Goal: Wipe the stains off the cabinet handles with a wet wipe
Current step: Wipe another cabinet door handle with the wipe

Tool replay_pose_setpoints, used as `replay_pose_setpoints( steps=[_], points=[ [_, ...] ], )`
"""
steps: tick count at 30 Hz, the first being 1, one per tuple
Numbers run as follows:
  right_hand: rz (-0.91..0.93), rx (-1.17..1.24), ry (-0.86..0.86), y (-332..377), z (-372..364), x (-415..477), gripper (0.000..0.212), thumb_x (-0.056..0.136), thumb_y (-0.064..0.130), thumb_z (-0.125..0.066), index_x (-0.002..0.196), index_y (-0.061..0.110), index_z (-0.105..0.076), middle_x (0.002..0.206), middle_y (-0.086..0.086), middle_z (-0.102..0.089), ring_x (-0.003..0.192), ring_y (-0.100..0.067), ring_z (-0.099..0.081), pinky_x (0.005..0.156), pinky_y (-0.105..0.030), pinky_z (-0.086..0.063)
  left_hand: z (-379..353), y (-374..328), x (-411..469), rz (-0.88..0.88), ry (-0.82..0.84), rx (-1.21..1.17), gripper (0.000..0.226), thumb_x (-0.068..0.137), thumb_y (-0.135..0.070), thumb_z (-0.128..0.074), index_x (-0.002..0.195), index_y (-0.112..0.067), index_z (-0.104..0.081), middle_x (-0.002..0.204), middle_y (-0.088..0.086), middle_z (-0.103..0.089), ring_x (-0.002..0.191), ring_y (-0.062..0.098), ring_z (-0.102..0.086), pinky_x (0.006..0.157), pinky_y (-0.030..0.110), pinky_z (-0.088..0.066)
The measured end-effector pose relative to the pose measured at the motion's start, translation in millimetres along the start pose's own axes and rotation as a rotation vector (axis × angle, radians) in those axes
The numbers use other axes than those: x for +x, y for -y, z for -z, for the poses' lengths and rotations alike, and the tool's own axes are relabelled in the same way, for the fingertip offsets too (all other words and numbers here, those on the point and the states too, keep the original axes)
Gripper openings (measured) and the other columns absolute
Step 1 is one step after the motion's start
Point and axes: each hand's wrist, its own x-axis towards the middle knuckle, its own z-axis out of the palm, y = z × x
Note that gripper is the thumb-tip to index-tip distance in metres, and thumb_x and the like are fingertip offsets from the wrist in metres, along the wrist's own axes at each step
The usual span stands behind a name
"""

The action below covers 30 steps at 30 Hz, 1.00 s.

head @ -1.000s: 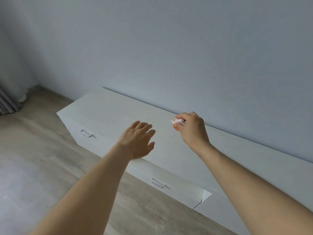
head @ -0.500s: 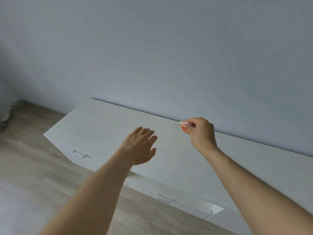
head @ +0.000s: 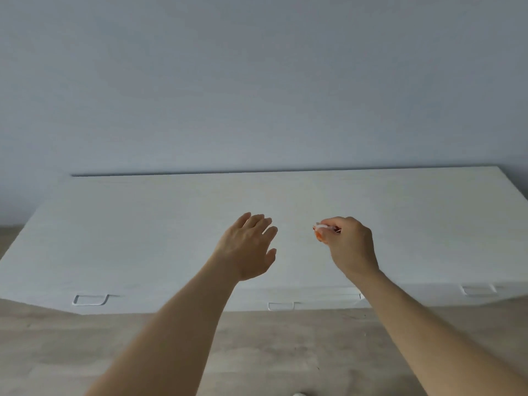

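Observation:
A long low white cabinet (head: 143,224) stands against the wall, seen square on. Along its front run three white handles: the left handle (head: 91,299), the middle handle (head: 281,305) and the right handle (head: 477,290). My right hand (head: 350,245) hovers above the cabinet top and pinches a small crumpled white wet wipe (head: 321,226) between thumb and fingers. My left hand (head: 250,247) is held beside it over the top, fingers straight and spread, holding nothing. Both hands are well above the handles.
A plain pale blue-grey wall (head: 257,81) rises behind the cabinet. Light wooden floor (head: 285,352) runs in front of it, below my forearms. The middle drawer front sits slightly recessed from its neighbours.
The view has swung round from an oblique angle to face the cabinet head on. The curtain at the left has left the view. Both hands keep their pose; the right still pinches the wipe.

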Motion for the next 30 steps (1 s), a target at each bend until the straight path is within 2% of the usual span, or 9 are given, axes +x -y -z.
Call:
replay_pose_setpoints(
  steps=[5,8,10,12,14,17,20,24,30],
  points=[
    [-0.112,0.028,0.012,-34,-48,-33,0.011,0.083,0.006,-0.062,0.085,0.007,-0.073,0.085,-0.004,-0.07,0.08,-0.014,-0.062,0.076,-0.021,-0.047,-65,-1,-18,-0.061,0.059,-0.041,0.052,0.1,-0.042,-0.03,0.146,-0.017,-0.029,0.156,0.002,-0.022,0.144,0.018,-0.013,0.117,0.032,-0.001],
    [-0.146,-0.008,0.041,-62,-76,-49,0.011,0.083,0.009,-0.063,0.088,0.008,-0.073,0.084,-0.003,-0.066,0.077,-0.012,-0.058,0.064,-0.006,-0.039,-104,-7,-31,-0.078,0.081,-0.109,0.052,0.1,-0.042,-0.03,0.146,-0.018,-0.028,0.156,0.0,-0.022,0.144,0.016,-0.014,0.116,0.03,-0.001],
    [-0.173,-0.027,0.064,-87,-99,-58,0.011,0.083,0.011,-0.064,0.089,0.009,-0.073,0.085,-0.004,-0.065,0.077,-0.011,-0.057,0.059,-0.009,-0.036,-133,-14,-38,-0.086,0.079,-0.139,0.052,0.1,-0.042,-0.031,0.146,-0.018,-0.029,0.155,0.0,-0.025,0.143,0.016,-0.017,0.116,0.03,-0.002],
    [-0.187,-0.019,0.091,-118,-125,-66,0.012,0.083,0.012,-0.065,0.09,0.007,-0.072,0.09,-0.007,-0.066,0.078,-0.011,-0.058,0.059,-0.005,-0.036,-163,-22,-44,-0.074,0.05,-0.159,0.05,0.098,-0.038,-0.041,0.141,-0.014,-0.04,0.149,0.004,-0.038,0.139,0.019,-0.03,0.117,0.033,-0.013],
    [-0.186,-0.03,0.113,-154,-153,-76,0.013,0.084,0.014,-0.065,0.093,0.007,-0.072,0.094,-0.008,-0.065,0.078,-0.009,-0.055,0.062,0.002,-0.036,-197,-33,-48,-0.105,0.001,-0.165,0.044,0.086,-0.031,-0.065,0.123,-0.008,-0.061,0.129,0.01,-0.059,0.121,0.024,-0.055,0.107,0.037,-0.037],
    [-0.166,-0.053,0.132,-215,-193,-87,0.013,0.086,0.014,-0.063,0.095,0.009,-0.071,0.097,-0.008,-0.063,0.082,-0.012,-0.057,0.062,-0.005,-0.035,-265,-45,-52,-0.113,-0.083,-0.138,0.043,0.071,-0.028,-0.079,0.107,-0.006,-0.07,0.112,0.01,-0.068,0.104,0.025,-0.065,0.092,0.04,-0.052],
    [-0.15,-0.042,0.091,-278,-229,-85,0.012,0.085,0.013,-0.064,0.093,0.011,-0.072,0.095,-0.008,-0.062,0.084,-0.015,-0.06,0.066,-0.012,-0.034,-338,-55,-45,-0.099,-0.125,-0.111,0.048,0.071,-0.028,-0.078,0.112,-0.006,-0.068,0.118,0.011,-0.066,0.108,0.026,-0.064,0.095,0.042,-0.05],
    [-0.125,0.09,0.035,-353,-268,-79,0.006,0.08,0.012,-0.068,0.079,0.015,-0.073,0.087,-0.006,-0.066,0.082,-0.015,-0.062,0.075,-0.025,-0.047,-431,-64,-22,-0.068,-0.232,-0.099,0.052,0.072,-0.023,-0.077,0.118,-0.003,-0.065,0.125,0.014,-0.062,0.114,0.029,-0.061,0.099,0.048,-0.046],
    [-0.053,0.266,-0.028,-441,-310,-69,0.006,0.08,0.016,-0.07,0.085,0.018,-0.074,0.079,0.005,-0.069,0.07,-0.004,-0.063,0.067,-0.012,-0.047,-539,-52,7,-0.038,-0.299,-0.016,0.069,0.075,-0.023,-0.073,0.137,-0.003,-0.049,0.142,0.014,-0.047,0.131,0.03,-0.046,0.112,0.049,-0.029]
  ],
)
